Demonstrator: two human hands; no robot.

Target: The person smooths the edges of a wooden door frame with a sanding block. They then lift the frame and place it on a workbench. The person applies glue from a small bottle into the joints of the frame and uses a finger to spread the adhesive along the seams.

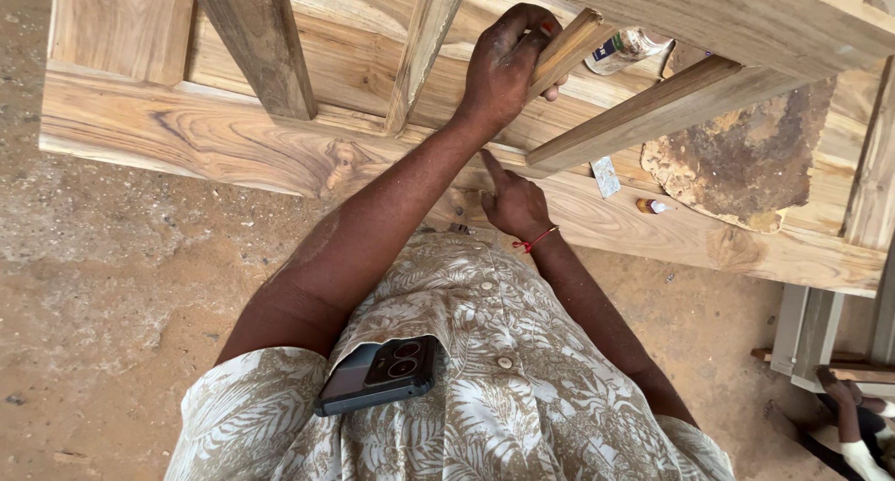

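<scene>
My left hand [505,63] reaches forward and is closed around the end of a slanted wooden slat [571,45] in a pale wooden door frame [205,136]. My right hand [514,204], with a red thread on the wrist, sits lower on the frame's near rail. Its index finger is stretched out and touches the wood, the other fingers are curled, and it holds nothing. A second slanted slat [643,117] lies just right of both hands.
A small plastic bottle [623,48] lies beyond the slats. A scrap of sandpaper [606,176], a tiny vial [651,205] and a crusty brown slab [746,164] rest on the frame. A phone [378,375] sits in my shirt pocket. Another person's foot [850,416] is at the bottom right, on sandy ground [103,276].
</scene>
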